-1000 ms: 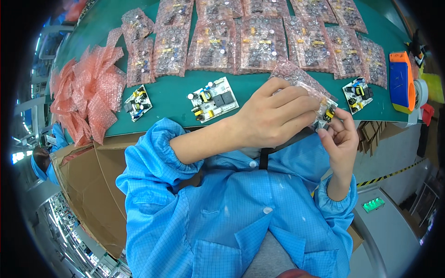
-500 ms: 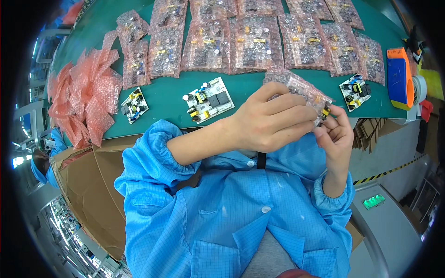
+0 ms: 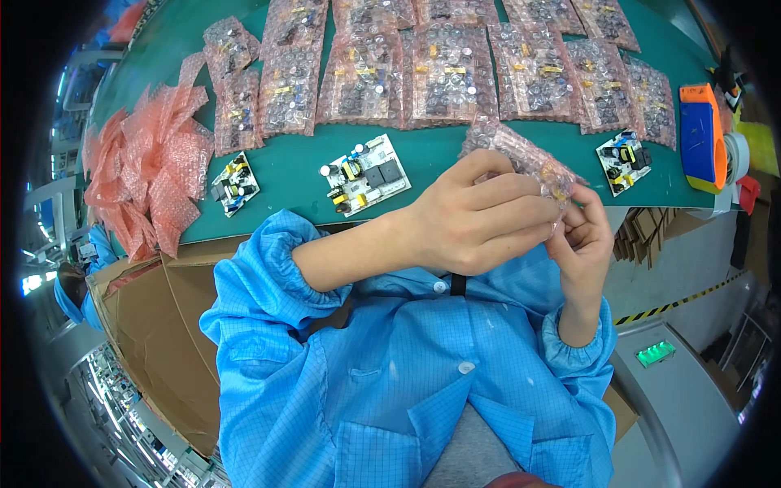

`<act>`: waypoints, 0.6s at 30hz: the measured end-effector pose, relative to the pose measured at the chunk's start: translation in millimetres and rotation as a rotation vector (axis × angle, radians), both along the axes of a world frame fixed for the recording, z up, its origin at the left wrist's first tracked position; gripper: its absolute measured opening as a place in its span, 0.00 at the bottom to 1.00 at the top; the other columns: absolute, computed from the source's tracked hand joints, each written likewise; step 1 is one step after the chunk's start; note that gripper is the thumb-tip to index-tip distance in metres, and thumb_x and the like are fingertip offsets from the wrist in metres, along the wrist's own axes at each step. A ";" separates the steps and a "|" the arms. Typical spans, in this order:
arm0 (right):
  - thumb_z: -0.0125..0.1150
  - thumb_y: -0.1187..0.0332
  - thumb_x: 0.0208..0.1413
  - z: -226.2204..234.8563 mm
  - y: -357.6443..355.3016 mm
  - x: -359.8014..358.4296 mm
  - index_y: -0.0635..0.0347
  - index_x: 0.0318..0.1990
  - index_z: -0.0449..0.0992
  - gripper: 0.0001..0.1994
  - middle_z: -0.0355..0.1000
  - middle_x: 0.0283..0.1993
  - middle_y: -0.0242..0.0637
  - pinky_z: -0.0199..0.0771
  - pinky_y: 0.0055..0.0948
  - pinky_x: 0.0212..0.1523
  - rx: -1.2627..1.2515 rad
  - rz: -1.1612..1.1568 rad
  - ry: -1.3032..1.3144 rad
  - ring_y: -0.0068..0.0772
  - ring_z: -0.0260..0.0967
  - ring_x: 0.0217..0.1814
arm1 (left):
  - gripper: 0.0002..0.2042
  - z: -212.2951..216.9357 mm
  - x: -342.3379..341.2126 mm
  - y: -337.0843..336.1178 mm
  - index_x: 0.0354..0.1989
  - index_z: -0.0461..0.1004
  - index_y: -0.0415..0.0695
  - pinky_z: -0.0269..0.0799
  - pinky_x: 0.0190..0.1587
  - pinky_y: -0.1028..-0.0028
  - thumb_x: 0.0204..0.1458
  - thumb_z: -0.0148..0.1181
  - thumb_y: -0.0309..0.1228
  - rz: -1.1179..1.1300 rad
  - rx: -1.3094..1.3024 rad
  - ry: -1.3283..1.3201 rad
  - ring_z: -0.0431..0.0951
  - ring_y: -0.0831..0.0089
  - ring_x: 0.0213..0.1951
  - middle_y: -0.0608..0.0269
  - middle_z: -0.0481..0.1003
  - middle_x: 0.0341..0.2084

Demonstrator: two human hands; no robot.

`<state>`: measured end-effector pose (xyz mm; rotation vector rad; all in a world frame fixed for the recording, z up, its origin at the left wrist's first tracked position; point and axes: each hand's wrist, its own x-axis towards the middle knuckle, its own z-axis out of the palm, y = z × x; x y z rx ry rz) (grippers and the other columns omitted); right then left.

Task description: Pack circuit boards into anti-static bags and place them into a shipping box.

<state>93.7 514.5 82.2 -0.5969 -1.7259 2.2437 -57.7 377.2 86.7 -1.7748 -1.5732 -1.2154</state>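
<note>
Left hand (image 3: 480, 215) clamped on bubble bag (image 3: 529, 154), right hand (image 3: 586, 232) pinching its lower-right end; hands close together. Bag just beyond left hand, long axis slanting upper-left to lower-right. Half a second ago, board parts poked out beside right fingers; now wrap covers them. Farther: packed bags (image 3: 451, 77).

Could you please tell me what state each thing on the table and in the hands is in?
Held bubble bag: off the table, a yellow part showing at its right end.
Left hand: closed on the bag.
Right hand: fingers bent at the bag's end, grip partly hidden.
Left board, middle board, right board: unwrapped.
Packed bags: filled, laid in rows.
Loose pink bags: heaped, apparently empty.
</note>
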 end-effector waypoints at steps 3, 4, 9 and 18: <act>0.64 0.81 0.53 -7.3 -1.7 0.4 0.69 0.60 0.64 0.26 0.77 0.47 0.40 0.62 0.13 0.31 0.003 0.017 0.025 0.11 0.63 0.31 | 0.10 1.5 -0.3 -0.9 0.31 0.78 0.41 0.70 0.37 0.67 0.39 0.69 0.27 -0.018 -0.020 -0.013 0.79 0.68 0.36 0.63 0.79 0.34; 0.64 0.81 0.52 -9.0 -1.4 -0.2 0.69 0.60 0.64 0.27 0.77 0.47 0.40 0.62 0.13 0.31 0.015 0.040 0.040 0.11 0.63 0.31 | 0.10 1.3 -0.5 -1.4 0.31 0.78 0.42 0.70 0.37 0.67 0.39 0.69 0.27 -0.024 -0.030 -0.008 0.79 0.68 0.36 0.63 0.79 0.34; 0.64 0.81 0.52 -5.0 0.4 -1.9 0.69 0.60 0.64 0.26 0.77 0.47 0.38 0.61 0.13 0.31 0.055 0.094 0.040 0.11 0.61 0.30 | 0.10 3.0 0.2 -2.0 0.31 0.77 0.42 0.70 0.38 0.67 0.39 0.69 0.27 -0.027 -0.050 -0.018 0.79 0.68 0.37 0.64 0.79 0.35; 0.63 0.82 0.55 -8.6 4.2 -1.7 0.68 0.61 0.61 0.26 0.76 0.50 0.43 0.64 0.14 0.33 -0.083 0.009 0.068 0.11 0.65 0.33 | 0.09 3.2 0.1 0.7 0.31 0.78 0.44 0.71 0.40 0.66 0.37 0.67 0.25 0.022 -0.015 -0.075 0.79 0.66 0.38 0.65 0.79 0.36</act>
